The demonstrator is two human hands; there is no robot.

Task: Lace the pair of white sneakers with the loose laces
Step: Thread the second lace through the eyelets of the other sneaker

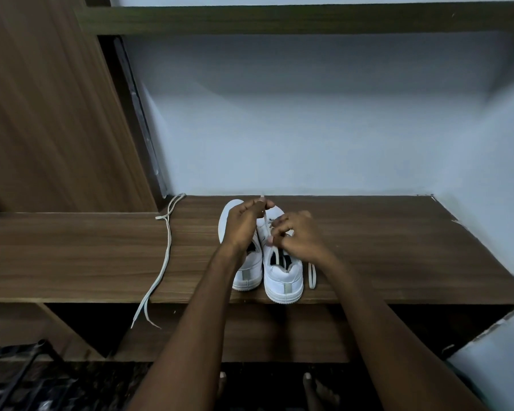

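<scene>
On wooden shelf (368, 247) (pale wall behind): both hands' grip pinching lace (267, 225).

Two white sneakers (282, 277) side by side, heels nearest, spare white lace (166, 253) trailing left over shelf edge

Two white sneakers (282, 271), two laces (165, 256), two hands (241, 226), one wooden shelf (72, 256)

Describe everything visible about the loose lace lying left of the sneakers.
The loose lace is a flat, pale off-white cord, doubled so two strands run side by side. Its loop lies near the back corner of the wooden shelf; the strands run forward over the front edge, both tips dangling below. It lies apart from the sneakers; neither hand touches it.
</scene>
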